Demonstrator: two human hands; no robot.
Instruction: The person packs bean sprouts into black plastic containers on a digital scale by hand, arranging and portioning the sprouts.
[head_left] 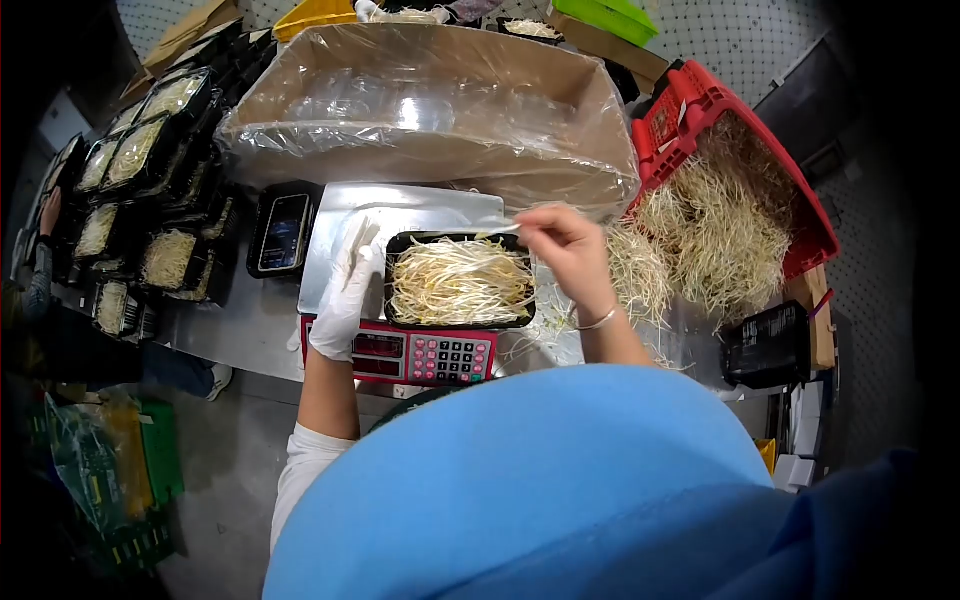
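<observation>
Sprouts [462, 283]: pale, stringy, filling our black plastic tray [455, 326]; tugging could spill.
Right hand [575, 255]: pinching thin strand [498, 231].
Left hand [345, 300]: white-gloved, grip unclear.

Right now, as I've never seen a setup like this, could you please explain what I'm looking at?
There is no robot here: one camera, worn on a person's head, looks down past their blue clothing at their own hands. It is the only picture.

A black tray of bean sprouts sits on a scale on a metal table. The white-gloved left hand is at the tray's left end; the bare right hand seems to pinch a few pale strands.

Beyond the scale is a plastic-lined box. To the left are a phone and stacked packs; to the right, loose sprouts spill from a red crate.
</observation>
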